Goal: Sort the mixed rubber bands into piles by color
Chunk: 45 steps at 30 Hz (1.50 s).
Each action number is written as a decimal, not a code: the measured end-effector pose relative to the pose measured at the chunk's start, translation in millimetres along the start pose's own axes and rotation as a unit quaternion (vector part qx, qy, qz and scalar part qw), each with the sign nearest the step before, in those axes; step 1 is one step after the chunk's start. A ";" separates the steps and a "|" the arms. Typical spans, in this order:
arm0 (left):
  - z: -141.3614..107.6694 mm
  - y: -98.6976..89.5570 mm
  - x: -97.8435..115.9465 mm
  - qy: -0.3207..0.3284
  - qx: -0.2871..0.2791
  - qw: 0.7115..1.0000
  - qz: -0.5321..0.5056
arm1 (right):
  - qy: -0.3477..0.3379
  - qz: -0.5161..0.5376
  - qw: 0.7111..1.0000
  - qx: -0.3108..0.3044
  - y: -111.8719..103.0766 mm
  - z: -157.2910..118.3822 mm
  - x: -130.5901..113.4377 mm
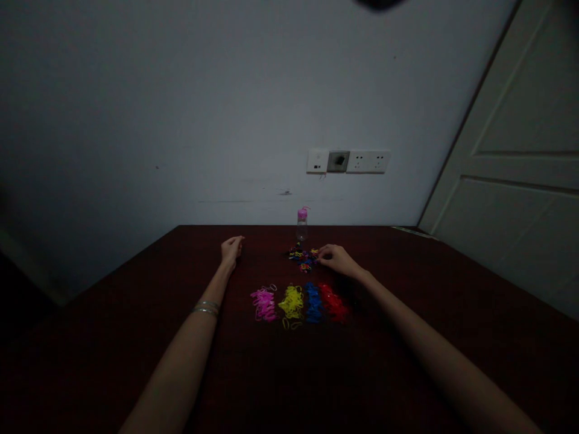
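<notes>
A small heap of mixed-colour rubber bands [303, 255] lies toward the back of the dark red table. At its right edge, my right hand [338, 259] is closed in a pinch, fingertips on a rubber band too small to tell its colour. To the left of the heap and apart from it, my left hand [232, 249] rests with curled fingers; anything inside them is hidden. Nearer to me lie sorted piles in a row: pink bands [264, 304], yellow bands [293, 302], blue bands [313, 303] and red bands [333, 303].
Just behind the heap stands a clear bottle [301, 229] with a pink cap. The table [271, 380] meets a pale wall bearing sockets [368, 161]. A panelled door [520, 163] is on the right. The light is dim.
</notes>
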State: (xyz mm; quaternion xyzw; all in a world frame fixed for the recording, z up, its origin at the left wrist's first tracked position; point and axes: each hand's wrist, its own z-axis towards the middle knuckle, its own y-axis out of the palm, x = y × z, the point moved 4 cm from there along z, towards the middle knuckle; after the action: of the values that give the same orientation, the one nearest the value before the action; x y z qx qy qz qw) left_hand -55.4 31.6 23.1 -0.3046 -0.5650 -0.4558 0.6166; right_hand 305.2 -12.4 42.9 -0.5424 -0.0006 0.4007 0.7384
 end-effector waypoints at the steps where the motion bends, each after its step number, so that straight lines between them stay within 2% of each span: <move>1: 0.0 0.0 -0.3 0.000 -0.003 1.000 -0.002 | 0.004 0.004 1.000 -0.001 -1.5 -0.4 1.3; 9: 0.2 -0.5 -1.4 0.008 -0.006 1.000 -0.003 | -0.013 -0.054 0.997 -0.049 4.1 -6.3 -7.1; 17: 0.3 -0.3 -1.7 0.001 -0.006 1.000 0.000 | -0.010 -0.066 0.997 -0.046 10.6 -6.5 -7.7; 23: -2.6 1.3 0.7 0.006 -0.010 1.000 0.011 | -0.009 -0.021 1.000 -0.018 12.5 -9.1 -5.9; 26: -2.7 1.5 0.6 0.007 -0.006 1.000 0.011 | 0.010 0.014 1.000 -0.004 5.6 -8.9 0.0; 29: -3.4 2.1 1.2 0.009 -0.010 1.000 0.007 | 0.053 0.055 0.997 -0.002 -12.5 -9.0 10.7; 31: -4.1 2.8 1.9 0.010 -0.018 1.000 0.006 | 0.077 0.082 0.993 -0.026 -27.2 -10.6 17.5; 36: -3.0 4.3 1.5 0.013 -0.028 0.999 0.031 | 0.078 0.120 0.978 -0.151 -51.5 -20.8 24.8; 40: 0.3 7.3 -0.1 0.033 -0.013 0.996 0.085 | 0.088 0.137 0.959 -0.231 -49.0 -30.1 29.1; 45: -0.6 17.5 1.5 0.081 -0.007 0.989 0.125 | 0.132 0.149 0.941 -0.275 -38.0 -35.5 36.2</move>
State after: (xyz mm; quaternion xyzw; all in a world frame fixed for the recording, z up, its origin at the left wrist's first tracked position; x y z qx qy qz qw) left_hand -39.4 37.7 26.8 -0.3392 -0.4673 -0.4021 0.7106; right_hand 367.7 -22.8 43.0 -0.7661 0.0674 0.4158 0.4855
